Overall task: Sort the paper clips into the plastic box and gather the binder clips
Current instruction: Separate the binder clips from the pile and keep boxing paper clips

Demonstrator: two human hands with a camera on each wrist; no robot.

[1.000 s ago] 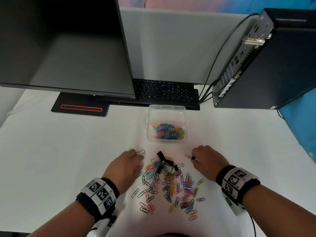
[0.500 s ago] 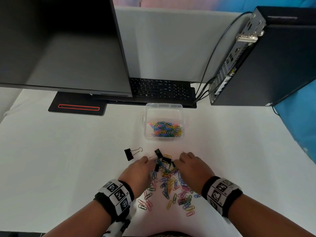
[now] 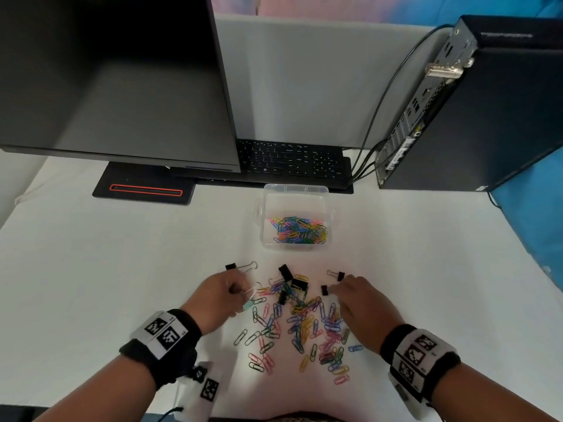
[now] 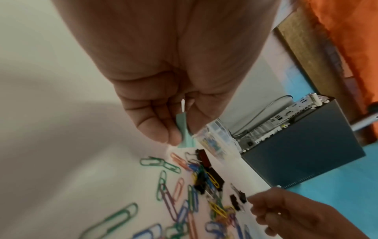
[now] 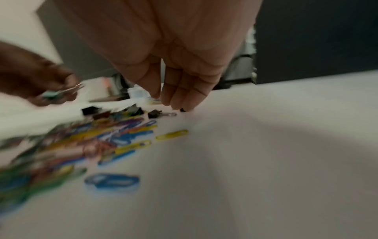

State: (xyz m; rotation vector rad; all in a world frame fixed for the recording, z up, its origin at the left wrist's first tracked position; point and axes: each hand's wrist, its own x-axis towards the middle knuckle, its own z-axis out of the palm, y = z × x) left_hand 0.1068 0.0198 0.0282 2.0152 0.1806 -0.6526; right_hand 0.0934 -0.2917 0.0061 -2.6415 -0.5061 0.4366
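Hands work over the clip pile on the white table (image 3: pixel 91 284). L hand (image 3: pixel 217 295) pinches a teal binder clip (image 4: pixel 185 134) btw thumb and curled fingers, just above the pile's left edge. R hand (image 3: pixel 364 301) hangs with fingers relaxed, tips down near two small black binder clips (image 3: pixel 332 283) at the pile's right side; it holds nothing. One black binder clip (image 3: pixel 240 267) lies apart, left of the pile. Loose paper clips (image 3: pixel 300 327) are spread btw both wrists, w/ more black binder clips (image 3: pixel 292 280) at the far end. Plastic box (image 3: pixel 294 190) stands behind the pile, before the keyboard (image 3: pixel 289 158), many paper clips inside.
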